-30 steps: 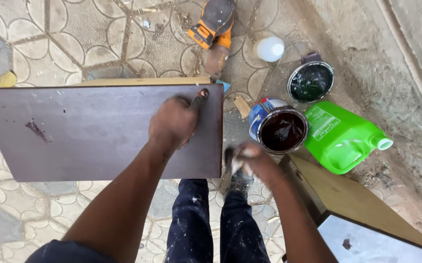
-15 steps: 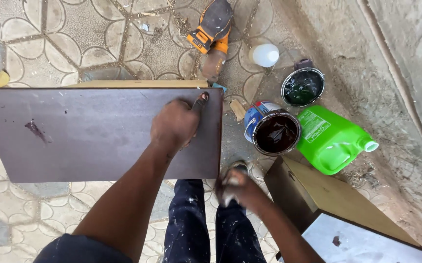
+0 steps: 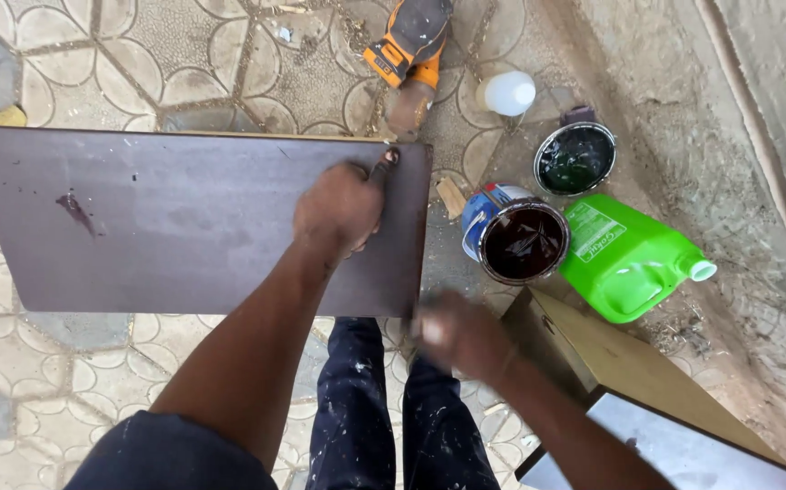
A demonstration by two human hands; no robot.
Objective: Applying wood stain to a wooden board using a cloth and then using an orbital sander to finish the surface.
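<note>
Head view: the left hand (image 3: 338, 207) lies closed on the dark board (image 3: 184, 222), near its right edge, gripping something small. The right hand (image 3: 456, 334), blurred, grip unclear, hovers at the board's lower right corner. A paint can (image 3: 522, 240) stands beside a green jug (image 3: 624, 254).

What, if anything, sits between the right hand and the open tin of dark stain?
Nothing visible does. The right hand, blurred, is off the near right corner of the dark board, and the open tin of dark stain stands just beyond it on the paving. Only bare paving shows between them; the green jug lies on the tin's far side.
</note>
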